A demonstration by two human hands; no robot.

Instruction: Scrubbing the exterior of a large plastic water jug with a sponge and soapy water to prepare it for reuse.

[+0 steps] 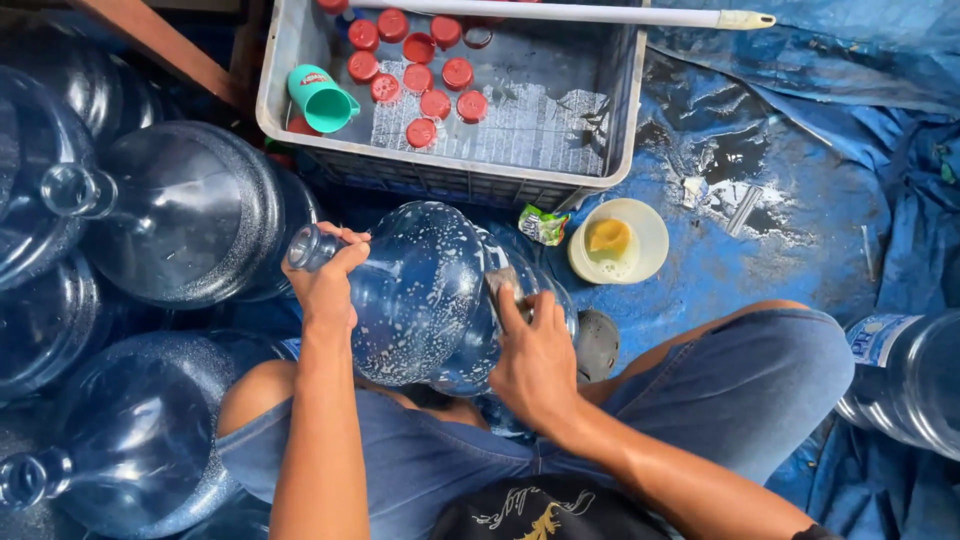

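A large clear blue water jug point(425, 290) lies on its side across my lap, streaked with soap foam. My left hand point(326, 282) grips it at the neck, close to the open mouth. My right hand point(532, 358) presses a small scrubbing pad against the jug's body near its base. The pad is mostly hidden under my fingers.
Several more big jugs point(180, 215) crowd the left side, and another jug point(905, 375) lies at the right edge. A grey crate point(620, 120) holds red caps point(435, 103) and a teal cup point(322, 98). A cream lid with a yellow sponge point(610, 238) sits on the blue tarp point(780, 230).
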